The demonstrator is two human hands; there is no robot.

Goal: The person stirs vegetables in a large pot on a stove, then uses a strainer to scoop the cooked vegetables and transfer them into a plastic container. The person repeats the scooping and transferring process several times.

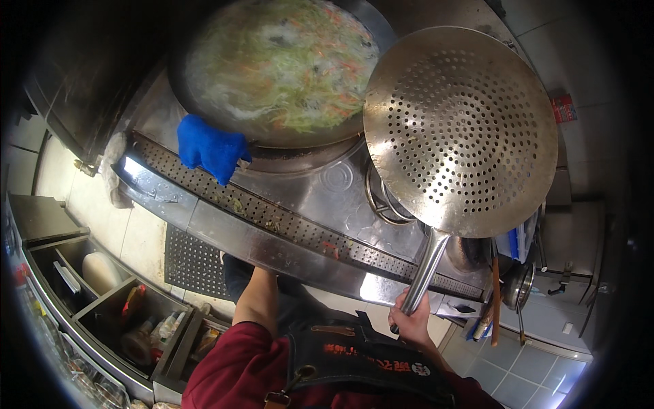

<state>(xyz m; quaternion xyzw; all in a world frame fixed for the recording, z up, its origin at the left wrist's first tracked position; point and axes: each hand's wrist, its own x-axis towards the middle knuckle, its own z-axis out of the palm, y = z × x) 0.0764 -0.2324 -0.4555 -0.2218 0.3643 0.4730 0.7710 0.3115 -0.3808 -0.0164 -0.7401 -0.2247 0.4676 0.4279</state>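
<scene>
My right hand point(413, 318) grips the metal handle of a large perforated strainer point(460, 128). The round bowl of the strainer is raised over the right side of the steel stove top point(327, 204) and hides part of it. Left of the strainer, shredded green and orange vegetables point(301, 76) float in cloudy liquid in a big wok point(286, 139). A blue cloth point(210, 145) is draped at the wok's near left rim. My left forearm point(259, 301) reaches under the front edge of the stove, which hides my left hand.
A perforated drain channel point(286, 225) with food scraps runs along the stove front. Right of it hang or stand long-handled utensils point(494, 301). Steel bins point(127, 286) with bottles are at lower left, near a black floor mat point(194, 260). A pale rag point(115, 163) hangs at the stove's left end.
</scene>
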